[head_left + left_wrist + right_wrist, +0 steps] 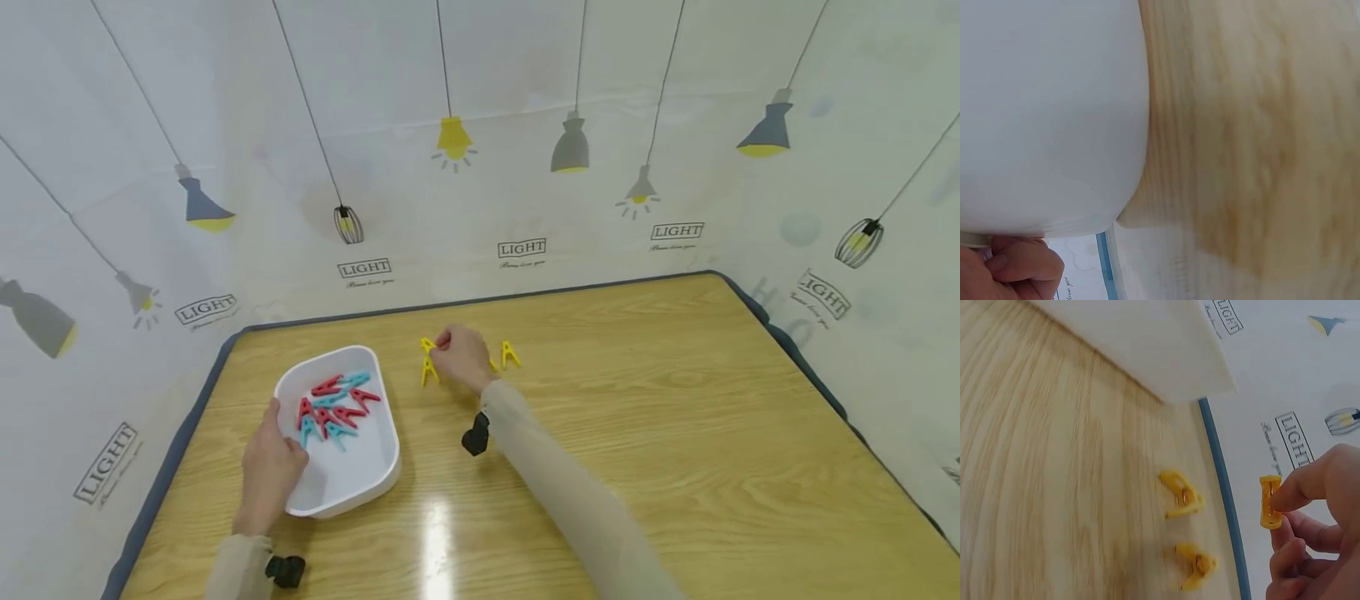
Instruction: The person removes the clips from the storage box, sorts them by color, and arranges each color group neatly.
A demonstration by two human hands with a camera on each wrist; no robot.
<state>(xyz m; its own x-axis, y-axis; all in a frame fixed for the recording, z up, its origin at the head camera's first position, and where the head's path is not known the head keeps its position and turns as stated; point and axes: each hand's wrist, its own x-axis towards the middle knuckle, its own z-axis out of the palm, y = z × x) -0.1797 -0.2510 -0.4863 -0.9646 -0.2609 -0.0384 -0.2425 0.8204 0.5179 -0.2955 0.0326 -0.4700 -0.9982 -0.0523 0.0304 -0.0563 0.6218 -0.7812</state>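
Note:
My left hand [272, 471] grips the left rim of a white plastic tray [393, 433], thumb on the inside. Several red clothespins [364, 398] and light blue clothespins [358, 379] lie jumbled in the tray's far half. To the right of the tray, my right hand [461, 357] pinches a yellow clothespin [1266, 506] between thumb and fingers, raised above the table in the right wrist view. Two more yellow clothespins [429, 371] lie on the wood just left of that hand. Another yellow clothespin [510, 354] lies to its right, beside one mostly hidden by the hand.
The wooden table [637, 400] has a dark blue edge [480, 305] along its back and sides. A pale cloth printed with lamps [585, 217] hangs behind it. Each wrist wears a small black camera [476, 435].

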